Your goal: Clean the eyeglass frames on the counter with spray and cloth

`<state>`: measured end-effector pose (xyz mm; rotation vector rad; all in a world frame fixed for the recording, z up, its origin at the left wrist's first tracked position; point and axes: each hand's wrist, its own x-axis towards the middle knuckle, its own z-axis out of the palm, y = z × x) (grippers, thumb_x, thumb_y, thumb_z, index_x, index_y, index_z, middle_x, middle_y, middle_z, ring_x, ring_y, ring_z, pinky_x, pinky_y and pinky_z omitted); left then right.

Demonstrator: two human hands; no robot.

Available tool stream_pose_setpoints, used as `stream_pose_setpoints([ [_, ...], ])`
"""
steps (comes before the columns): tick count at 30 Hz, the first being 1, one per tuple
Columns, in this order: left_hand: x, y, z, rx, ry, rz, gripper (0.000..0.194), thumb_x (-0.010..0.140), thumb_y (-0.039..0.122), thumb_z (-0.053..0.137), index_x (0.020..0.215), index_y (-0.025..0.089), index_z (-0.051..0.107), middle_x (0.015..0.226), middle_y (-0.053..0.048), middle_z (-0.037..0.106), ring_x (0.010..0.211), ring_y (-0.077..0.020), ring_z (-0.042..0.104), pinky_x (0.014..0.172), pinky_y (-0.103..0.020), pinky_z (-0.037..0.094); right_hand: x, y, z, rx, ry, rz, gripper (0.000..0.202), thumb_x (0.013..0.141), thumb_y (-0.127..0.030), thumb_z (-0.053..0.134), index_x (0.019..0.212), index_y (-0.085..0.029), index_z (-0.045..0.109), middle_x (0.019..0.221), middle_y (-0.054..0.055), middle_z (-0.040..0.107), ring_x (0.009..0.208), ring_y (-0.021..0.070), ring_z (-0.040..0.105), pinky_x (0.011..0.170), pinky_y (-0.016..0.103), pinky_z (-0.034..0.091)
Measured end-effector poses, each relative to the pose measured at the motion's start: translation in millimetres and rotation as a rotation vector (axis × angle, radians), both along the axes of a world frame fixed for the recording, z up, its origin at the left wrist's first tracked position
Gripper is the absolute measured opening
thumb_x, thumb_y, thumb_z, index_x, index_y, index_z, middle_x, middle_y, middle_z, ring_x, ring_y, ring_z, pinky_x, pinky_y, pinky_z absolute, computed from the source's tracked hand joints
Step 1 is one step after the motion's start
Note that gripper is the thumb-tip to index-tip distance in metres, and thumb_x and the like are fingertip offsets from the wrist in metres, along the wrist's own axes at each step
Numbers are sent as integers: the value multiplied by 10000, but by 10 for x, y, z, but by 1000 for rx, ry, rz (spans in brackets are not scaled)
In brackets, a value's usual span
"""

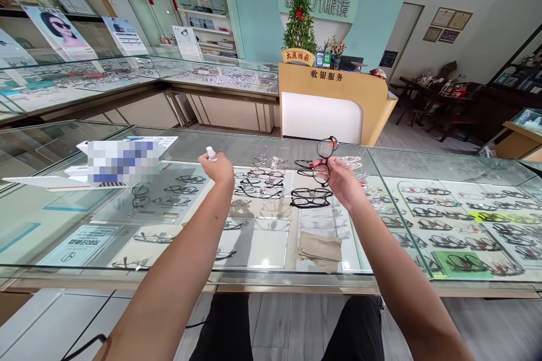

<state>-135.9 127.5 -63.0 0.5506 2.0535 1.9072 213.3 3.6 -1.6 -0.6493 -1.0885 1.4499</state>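
My left hand (218, 168) is wrapped round a small spray bottle with a white top (210, 153), raised over the glass counter. In my right hand (344, 179) is a pair of round dark-rimmed glasses (322, 174), pinched at the frame and held up with one lens above the other. Droplets or specks show on the upper lens. A beige cloth (319, 252) lies folded on the counter near its front edge, below my right hand. Black-framed glasses (311, 198) sit just left of my right hand.
The glass display counter (271, 278) spans the view, with rows of glasses in it. Blurred white-and-blue papers (122, 162) stand at the left. Beyond are a wooden cashier desk (372, 118) and more display cases.
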Motion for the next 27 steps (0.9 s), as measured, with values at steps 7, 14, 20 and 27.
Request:
stream_pose_setpoints([
  [7, 171, -294, 332, 290, 458, 99, 544, 835, 16, 696, 1279, 197, 440, 1540, -208, 502, 1500, -304, 470, 1300, -487, 332, 83, 56, -10, 18, -15, -43, 336, 877, -536, 872, 919, -283, 655, 1127, 58, 834, 1026, 238, 750, 962, 392, 590],
  [14, 1078, -1020, 612, 543, 751, -436, 318, 844, 151, 716, 1096, 231, 539, 1106, -65, 573, 993, -237, 583, 1028, -434, 477, 199, 122, 36, 45, -71, -107, 362, 876, -575, 834, 904, -285, 619, 1154, 66, 811, 1033, 241, 727, 955, 401, 612],
  [20, 1505, -1649, 671, 29, 867, -1832, 140, 964, 387, 721, 982, 250, 699, 1024, -48, 693, 842, -229, 615, 770, -350, 417, 220, 165, 47, 71, -57, -109, 421, 879, -608, 863, 928, -272, 614, 1166, 50, 798, 1095, 239, 738, 956, 394, 638],
  [27, 1637, -1763, 408, -170, 910, -2093, 365, 771, 298, 840, 1104, 264, 693, 1103, -71, 697, 929, -292, 634, 749, -345, 367, 211, 178, 49, 46, -101, -129, 375, 996, -596, 759, 1001, -241, 637, 1204, 49, 781, 1193, 224, 741, 1001, 402, 648],
])
